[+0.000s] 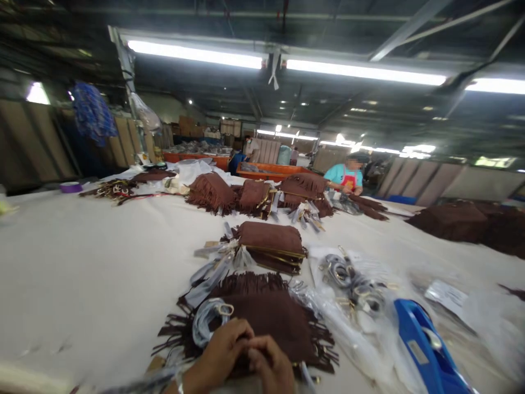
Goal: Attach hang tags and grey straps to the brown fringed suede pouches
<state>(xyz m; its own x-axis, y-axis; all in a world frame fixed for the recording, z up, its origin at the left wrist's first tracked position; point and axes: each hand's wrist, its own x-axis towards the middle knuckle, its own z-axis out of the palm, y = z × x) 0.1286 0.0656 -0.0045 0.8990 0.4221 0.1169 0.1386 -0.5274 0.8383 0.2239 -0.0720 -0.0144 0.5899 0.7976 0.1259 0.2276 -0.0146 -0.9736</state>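
My left hand (223, 350) and my right hand (271, 364) meet over the near edge of a dark brown fringed bag (273, 314). Their fingertips are pinched together, and whatever lies between them is too small or hidden to make out. A coiled grey strap (202, 323) with a gold clip rests on the bag, just left of my left hand. Beyond this bag lies a stack of brown zipped pouches (270, 241), with grey plastic-wrapped straps at its left side.
A blue tape dispenser (429, 345) stands at the right. Clear plastic bags (369, 339) and more coiled straps (340, 271) lie beside it. Fringed brown piles (213, 191) line the far side of the white table (102, 262), where a co-worker (346, 176) handles brown pieces.
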